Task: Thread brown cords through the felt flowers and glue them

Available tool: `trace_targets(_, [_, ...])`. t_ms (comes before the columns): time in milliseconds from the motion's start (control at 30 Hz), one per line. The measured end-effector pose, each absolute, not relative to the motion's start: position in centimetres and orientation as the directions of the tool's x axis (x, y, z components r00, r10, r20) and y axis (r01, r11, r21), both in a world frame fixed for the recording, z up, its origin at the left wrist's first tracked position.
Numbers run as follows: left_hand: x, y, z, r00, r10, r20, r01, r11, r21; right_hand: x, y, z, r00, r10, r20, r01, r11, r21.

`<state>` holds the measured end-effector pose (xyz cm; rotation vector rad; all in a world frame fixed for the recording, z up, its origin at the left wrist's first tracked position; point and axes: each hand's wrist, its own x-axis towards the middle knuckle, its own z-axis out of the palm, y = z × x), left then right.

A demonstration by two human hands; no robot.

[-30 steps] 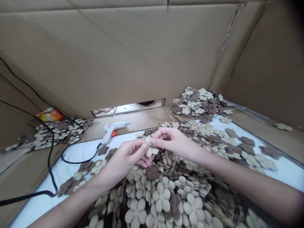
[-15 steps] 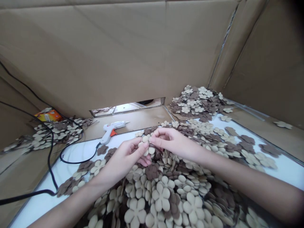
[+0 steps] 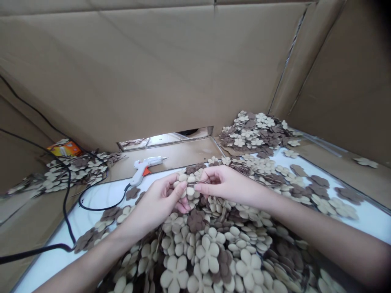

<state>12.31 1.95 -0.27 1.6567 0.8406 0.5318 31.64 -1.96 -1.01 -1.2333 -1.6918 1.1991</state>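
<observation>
Over a heap of beige and brown fabric flowers (image 3: 208,252), my left hand (image 3: 169,193) pinches a beige flower (image 3: 190,191) between thumb and fingers. My right hand (image 3: 220,182) is closed beside it, thumb and forefinger gripping a thin brown cord (image 3: 192,184) that lies across the flower's middle. My fingers partly hide both pieces. A single brown flower (image 3: 196,220) rests on the heap just below my hands.
A white glue gun (image 3: 142,170) with an orange trigger lies beyond my left hand, its black cable (image 3: 100,209) looping left. Flower piles stand at the back right (image 3: 253,134) and the left (image 3: 76,169), by an orange packet (image 3: 65,148). A cardboard wall (image 3: 152,73) rises behind.
The brown cord, which curved off the flower's right side, now lies straighter across its middle. My right fingers have shifted slightly with it; my left hand keeps hold of the flower.
</observation>
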Motion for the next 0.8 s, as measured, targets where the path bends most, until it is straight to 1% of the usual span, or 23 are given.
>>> trace_targets(100, [12.2, 1.7, 0.2, 0.619, 0.785, -0.027, 0.261, -0.173, 0.95, 31.6, -2.1, -0.7, -0.293, 0.956, 0.001, 0.277, 0.085, -0.957])
trace_targets(167, [11.7, 2.2, 0.9, 0.596, 0.802, 0.039, 0.255, -0.235, 0.938, 31.8, -2.3, -0.4, -0.295, 0.956, 0.005, 0.283, 0.092, -0.955])
trace_targets(233, [10.7, 3.3, 2.0, 0.53, 0.838, 0.128, 0.248, -0.297, 0.922, 32.2, -2.3, -0.3, -0.279, 0.96, 0.036, 0.305, 0.124, -0.944])
trace_targets(300, [8.8, 5.3, 3.2, 0.422, 0.882, 0.209, 0.26, -0.339, 0.904, 32.6, -1.9, -0.4, -0.249, 0.966, 0.073, 0.329, 0.155, -0.931])
trace_targets(367, [5.9, 7.4, 3.8, 0.348, 0.914, 0.208, 0.293, -0.317, 0.902, 32.4, -0.8, -0.6, -0.23, 0.97, 0.082, 0.374, 0.166, -0.913])
trace_targets(400, [4.2, 8.4, 3.7, 0.337, 0.93, 0.146, 0.324, -0.26, 0.91, 32.0, 0.0, -0.7, -0.246, 0.967, 0.065, 0.428, 0.169, -0.888])
trace_targets(433, [2.4, 9.1, 3.4, 0.302, 0.948, 0.099, 0.337, -0.203, 0.919, 31.2, 1.0, -0.6, -0.277, 0.961, 0.027, 0.506, 0.17, -0.846])
trace_targets(467, [0.6, 9.6, 2.8, 0.257, 0.965, 0.06, 0.347, -0.15, 0.926, 30.2, 2.2, -0.5, -0.316, 0.949, -0.021, 0.601, 0.183, -0.778])
trace_targets(500, [-1.1, 9.8, 2.1, 0.206, 0.978, 0.031, 0.351, -0.104, 0.93, 28.8, 3.5, -0.2, -0.363, 0.928, -0.081, 0.713, 0.221, -0.666])
trace_targets(533, [-2.6, 9.8, 1.2, 0.154, 0.988, -0.013, 0.34, -0.041, 0.94, 27.1, 4.9, 0.1, -0.374, 0.922, -0.104, 0.762, 0.241, -0.601])
trace_targets(567, [-3.8, 9.6, 0.2, 0.13, 0.989, -0.066, 0.316, 0.022, 0.948, 25.2, 6.3, 0.5, -0.378, 0.919, -0.11, 0.789, 0.257, -0.558])
trace_targets(633, [-5.5, 8.7, -1.6, 0.087, 0.991, -0.102, 0.286, 0.073, 0.955, 21.1, 9.0, 1.2, -0.347, 0.932, -0.103, 0.859, 0.272, -0.435])
trace_targets(733, [-6.4, 7.1, -3.5, 0.051, 0.993, -0.11, 0.241, 0.095, 0.966, 15.4, 12.1, 1.6, -0.302, 0.945, -0.122, 0.928, 0.262, -0.266])
trace_targets(800, [-6.6, 6.3, -4.5, 0.038, 0.995, -0.097, 0.208, 0.087, 0.974, 12.6, 13.3, 1.4, -0.347, 0.925, -0.155, 0.928, 0.314, -0.203])
